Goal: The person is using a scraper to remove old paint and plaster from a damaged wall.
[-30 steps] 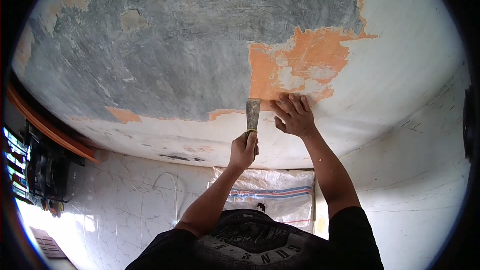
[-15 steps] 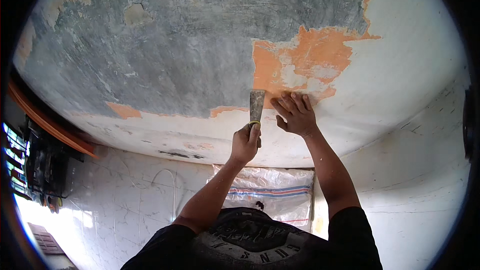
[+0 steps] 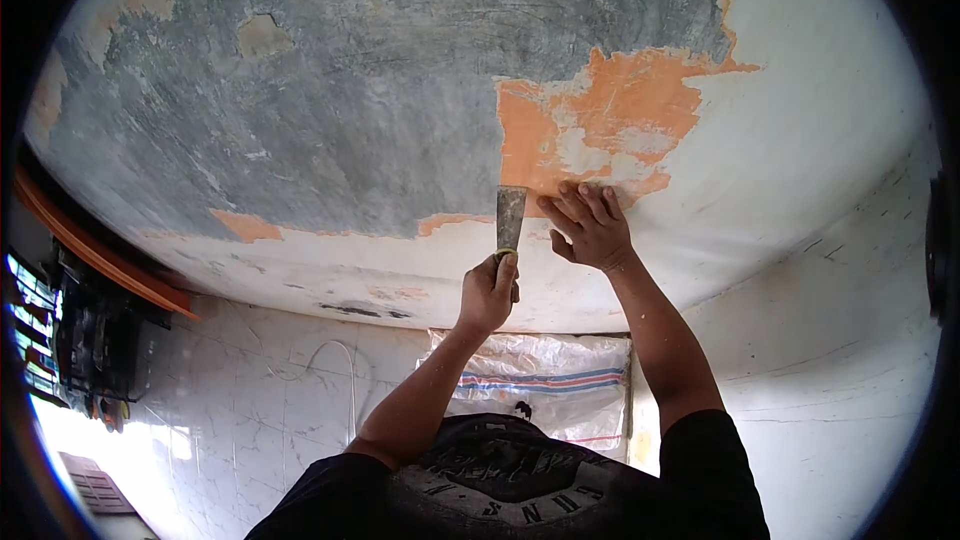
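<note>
Left hand (image 3: 487, 292) clenched round handle of flat metal scraper (image 3: 510, 218); blade tip touching ceiling at lower edge of orange paint patch (image 3: 610, 110). Right hand (image 3: 592, 225) released, fingers flat on ceiling just beside blade. I judge work well along: broad grey bare plaster (image 3: 350, 90) already stripped; orange patch and white painted ceiling (image 3: 830, 110) left.

Ceiling (image 3: 380, 110) scraped grey, orange paint patch (image 3: 600, 110), scraper blade (image 3: 510, 218) against it
</note>
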The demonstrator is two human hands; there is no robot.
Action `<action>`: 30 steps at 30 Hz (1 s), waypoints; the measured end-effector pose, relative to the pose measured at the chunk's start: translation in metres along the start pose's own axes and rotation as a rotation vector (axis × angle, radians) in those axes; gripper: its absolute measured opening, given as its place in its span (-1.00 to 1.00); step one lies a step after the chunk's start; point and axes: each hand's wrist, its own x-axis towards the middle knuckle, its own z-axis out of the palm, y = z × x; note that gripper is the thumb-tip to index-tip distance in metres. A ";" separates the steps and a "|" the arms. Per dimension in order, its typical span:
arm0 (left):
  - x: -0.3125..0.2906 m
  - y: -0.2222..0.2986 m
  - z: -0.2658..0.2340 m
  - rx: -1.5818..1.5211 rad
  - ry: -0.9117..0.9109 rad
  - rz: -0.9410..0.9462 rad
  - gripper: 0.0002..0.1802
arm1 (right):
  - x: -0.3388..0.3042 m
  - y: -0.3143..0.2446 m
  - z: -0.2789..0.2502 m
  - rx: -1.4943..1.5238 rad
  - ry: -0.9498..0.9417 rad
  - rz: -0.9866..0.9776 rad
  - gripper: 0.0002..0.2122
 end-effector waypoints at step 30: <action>0.011 -0.026 -0.013 0.031 0.056 0.048 -0.60 | -0.001 0.004 -0.001 -0.010 -0.061 -0.011 -0.48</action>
